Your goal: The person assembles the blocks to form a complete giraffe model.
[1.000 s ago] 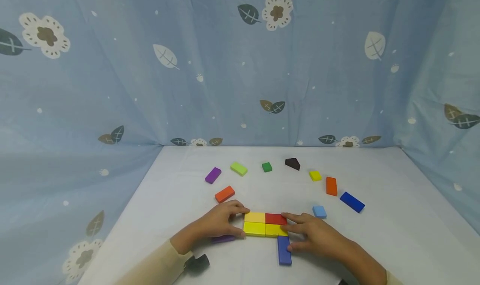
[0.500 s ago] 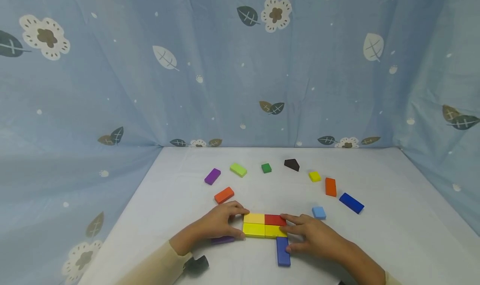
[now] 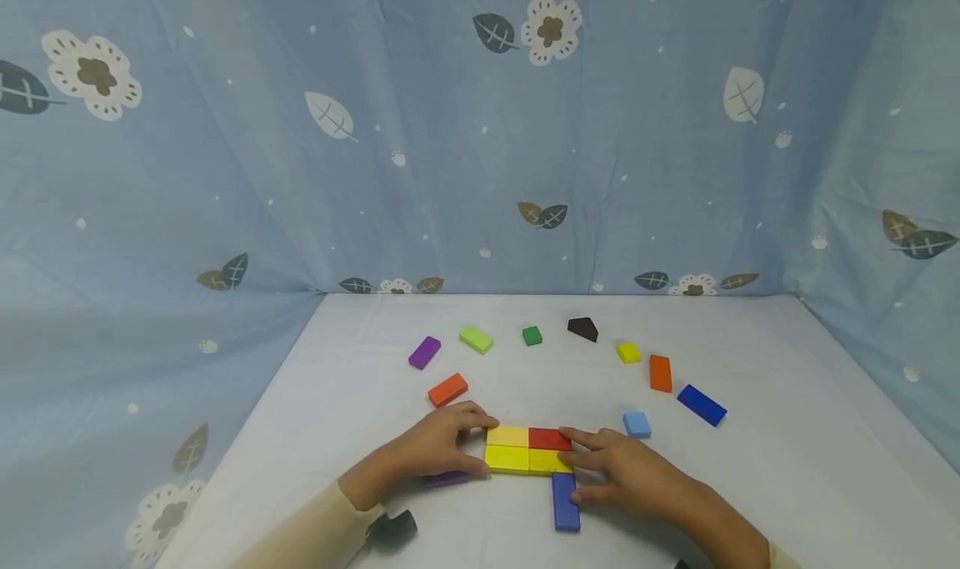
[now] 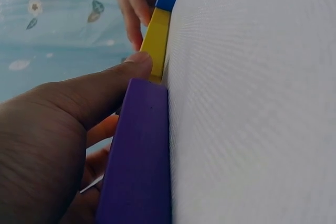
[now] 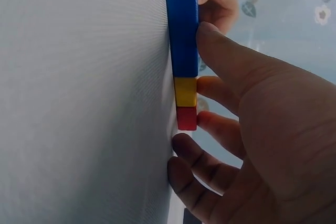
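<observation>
Four-part rectangle of blocks lies flat in the head view: a pale yellow block (image 3: 507,436), a red block (image 3: 549,439), and two yellow blocks, left (image 3: 507,459) and right (image 3: 546,461). Against its left end rest the thumb and a finger of my left hand (image 3: 438,446). My right hand (image 3: 633,471) has fingertips on the red and right yellow blocks at the other end. Its thumb touches the side of a blue block (image 3: 566,502), which extends toward me from below the right yellow one. A purple block (image 3: 446,478) lies partly hidden under the left hand.
Around the back lie loose blocks: purple (image 3: 424,352), lime (image 3: 476,339), green (image 3: 532,336), black (image 3: 583,328), small yellow (image 3: 628,352), orange (image 3: 661,373) and dark blue (image 3: 702,405). Nearer are an orange-red block (image 3: 447,390) and a light blue block (image 3: 637,425). A patterned curtain (image 3: 450,136) stands behind.
The whole scene shifts very slightly in the head view. Both hands and the blocks keep the same places relative to one another.
</observation>
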`<state>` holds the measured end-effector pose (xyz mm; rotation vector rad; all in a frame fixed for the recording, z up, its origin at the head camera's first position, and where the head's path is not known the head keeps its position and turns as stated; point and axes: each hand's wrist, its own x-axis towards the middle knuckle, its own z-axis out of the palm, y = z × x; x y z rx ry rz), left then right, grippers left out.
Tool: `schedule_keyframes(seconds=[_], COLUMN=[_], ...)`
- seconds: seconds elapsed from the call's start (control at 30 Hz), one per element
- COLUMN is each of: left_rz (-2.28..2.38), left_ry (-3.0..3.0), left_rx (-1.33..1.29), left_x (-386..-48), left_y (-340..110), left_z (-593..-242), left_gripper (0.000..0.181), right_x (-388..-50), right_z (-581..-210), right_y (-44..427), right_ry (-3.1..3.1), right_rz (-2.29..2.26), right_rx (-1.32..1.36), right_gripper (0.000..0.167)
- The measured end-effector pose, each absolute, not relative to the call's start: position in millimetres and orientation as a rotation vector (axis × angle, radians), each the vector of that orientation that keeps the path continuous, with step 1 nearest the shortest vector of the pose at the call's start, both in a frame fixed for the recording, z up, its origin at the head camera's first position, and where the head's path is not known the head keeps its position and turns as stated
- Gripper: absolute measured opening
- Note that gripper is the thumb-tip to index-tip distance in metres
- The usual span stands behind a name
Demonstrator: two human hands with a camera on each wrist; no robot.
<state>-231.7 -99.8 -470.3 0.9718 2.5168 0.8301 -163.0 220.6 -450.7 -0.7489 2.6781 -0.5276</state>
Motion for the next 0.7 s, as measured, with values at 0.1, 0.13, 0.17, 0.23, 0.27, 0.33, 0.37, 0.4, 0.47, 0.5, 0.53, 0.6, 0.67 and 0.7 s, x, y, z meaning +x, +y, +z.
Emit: schedule_keyframes(seconds=[0.1, 0.13, 0.17, 0.23, 0.27, 0.33, 0.37, 0.4, 0.47, 0.5, 0.53, 0.6, 0.67, 0.7], left_rz=[0.801, 0.787, 0.779, 0.781, 0.786, 0.81, 0.828, 0.843, 0.863, 0.868, 0.871, 0.853, 0.818, 0.798], left_ry=[2.512, 2.511, 2.506, 2.496, 2.491, 2.478, 2.471, 2.467, 2.457, 2.45, 2.44, 2.414, 2.372, 2.351], left_rx=[0.971, 0.972, 0.966, 0.951, 0.946, 0.945, 0.95, 0.964, 1.007, 1.031, 1.057, 1.109, 1.145, 1.165], left_x=[-232, -232, -232, -233, -234, -235, -235, -236, -238, -238, -240, -242, -243, -244], left_y=[-100, -100, -100, -101, -101, -103, -104, -106, -110, -113, -116, -123, -132, -136], left_z=[-469, -468, -468, -466, -466, -464, -463, -462, -459, -457, -456, -453, -449, -447], left_gripper=[0.064, 0.064, 0.065, 0.068, 0.07, 0.071, 0.07, 0.067, 0.055, 0.047, 0.041, 0.033, 0.034, 0.035], right_x=[-162, -161, -161, -160, -160, -160, -160, -160, -161, -162, -163, -164, -165, -165], right_z=[-450, -450, -449, -448, -448, -448, -447, -447, -447, -447, -447, -448, -448, -448], right_y=[220, 219, 219, 219, 219, 218, 218, 218, 218, 218, 218, 219, 218, 218], right_ry=[2.672, 2.673, 2.675, 2.682, 2.686, 2.696, 2.698, 2.7, 2.708, 2.716, 2.725, 2.746, 2.759, 2.762], right_rz=[-0.536, -0.549, -0.56, -0.585, -0.592, -0.606, -0.604, -0.609, -0.613, -0.613, -0.611, -0.606, -0.605, -0.607], right_rx=[-0.745, -0.741, -0.736, -0.723, -0.719, -0.713, -0.71, -0.709, -0.712, -0.714, -0.717, -0.728, -0.733, -0.732], right_gripper=[0.061, 0.061, 0.06, 0.06, 0.06, 0.06, 0.06, 0.06, 0.058, 0.057, 0.056, 0.052, 0.05, 0.049])
